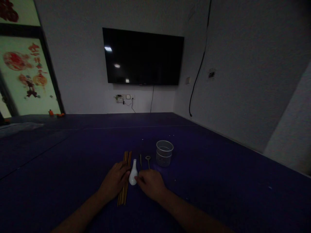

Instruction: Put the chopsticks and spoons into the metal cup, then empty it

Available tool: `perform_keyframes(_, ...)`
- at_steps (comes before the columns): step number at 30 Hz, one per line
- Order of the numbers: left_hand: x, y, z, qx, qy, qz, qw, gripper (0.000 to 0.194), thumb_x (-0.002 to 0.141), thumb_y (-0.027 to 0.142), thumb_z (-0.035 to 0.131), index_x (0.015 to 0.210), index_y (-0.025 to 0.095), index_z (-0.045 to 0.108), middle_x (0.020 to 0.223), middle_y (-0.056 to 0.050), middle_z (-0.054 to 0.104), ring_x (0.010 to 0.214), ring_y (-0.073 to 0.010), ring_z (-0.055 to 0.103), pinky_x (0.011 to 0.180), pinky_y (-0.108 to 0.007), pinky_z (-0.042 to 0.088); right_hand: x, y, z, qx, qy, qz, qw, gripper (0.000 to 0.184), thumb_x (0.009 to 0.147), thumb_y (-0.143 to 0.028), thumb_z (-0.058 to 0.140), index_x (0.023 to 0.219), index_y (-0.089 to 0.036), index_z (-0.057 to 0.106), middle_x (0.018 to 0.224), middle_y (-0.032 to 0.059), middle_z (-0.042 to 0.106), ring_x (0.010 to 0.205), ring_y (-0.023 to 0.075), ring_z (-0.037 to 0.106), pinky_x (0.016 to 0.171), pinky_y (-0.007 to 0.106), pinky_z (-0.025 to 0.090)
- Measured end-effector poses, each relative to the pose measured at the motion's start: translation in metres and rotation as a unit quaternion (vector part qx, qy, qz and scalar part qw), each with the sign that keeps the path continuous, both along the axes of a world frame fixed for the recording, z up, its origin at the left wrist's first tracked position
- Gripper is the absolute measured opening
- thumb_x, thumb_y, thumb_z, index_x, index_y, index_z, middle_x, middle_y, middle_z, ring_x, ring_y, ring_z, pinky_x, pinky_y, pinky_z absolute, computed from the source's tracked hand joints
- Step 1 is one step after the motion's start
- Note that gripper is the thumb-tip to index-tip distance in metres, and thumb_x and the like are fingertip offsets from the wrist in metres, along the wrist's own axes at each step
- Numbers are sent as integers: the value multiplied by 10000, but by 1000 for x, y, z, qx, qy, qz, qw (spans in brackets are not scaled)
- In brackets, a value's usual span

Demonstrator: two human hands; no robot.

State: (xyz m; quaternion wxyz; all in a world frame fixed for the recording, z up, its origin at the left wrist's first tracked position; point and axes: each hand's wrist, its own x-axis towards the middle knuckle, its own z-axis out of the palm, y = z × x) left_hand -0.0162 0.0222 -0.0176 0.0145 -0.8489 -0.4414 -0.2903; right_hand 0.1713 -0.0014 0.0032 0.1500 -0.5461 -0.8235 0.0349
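My left hand lies flat, fingers out, on a bundle of wooden chopsticks on the dark blue surface. A white ceramic spoon lies between my hands. My right hand rests beside the spoon's bowl, fingers curled, their tips at the spoon; whether they grip it is hidden. Two small metal utensils lie just beyond the right hand. A clear plastic cup-like holder stands upright further right.
The blue surface stretches wide to the walls. A dark television hangs on the far wall above a socket with cables. A decorated glass door is at the left. The room is dim.
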Motion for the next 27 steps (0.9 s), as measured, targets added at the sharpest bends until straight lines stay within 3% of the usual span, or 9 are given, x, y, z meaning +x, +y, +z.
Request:
perform_keyframes(10, 3, -2, 2, -13, -31, 4, 999, 291, 886, 278, 380, 1036, 205, 618, 1121, -84, 583, 1062, -215, 522, 916, -410, 448, 1, 1, -3, -1, 15, -8, 1000, 339, 899, -370, 394, 782, -212, 670, 800, 15, 705, 738, 134, 633, 574, 217, 331)
perform_keyframes(15, 3, -5, 4, -13, -27, 1, 1000, 321, 897, 327, 374, 1088, 219, 608, 1124, -84, 573, 1055, -214, 521, 904, -405, 454, 1, 1, 1, 19, 47, -61, 997, 349, 903, -381, 383, 762, -216, 656, 758, 3, 695, 704, 133, 635, 545, 222, 324)
perform_keyframes(23, 3, -4, -1, 5, -1, -26, 1000, 354, 904, 367, 380, 1203, 276, 548, 1239, -74, 501, 1136, -235, 456, 930, -449, 432, 8, 6, 0, 9, 40, -162, 986, 319, 890, -338, 409, 1133, -245, 593, 984, 67, 686, 872, 183, 640, 701, 256, 417)
perform_keyframes(27, 3, -5, 0, -7, 6, -29, 1000, 377, 908, 369, 377, 1251, 276, 504, 1271, -88, 478, 1168, -246, 429, 945, -466, 416, 9, 7, -2, 2, 27, -163, 986, 331, 890, -332, 398, 1126, -224, 603, 965, 85, 690, 871, 200, 644, 710, 274, 432)
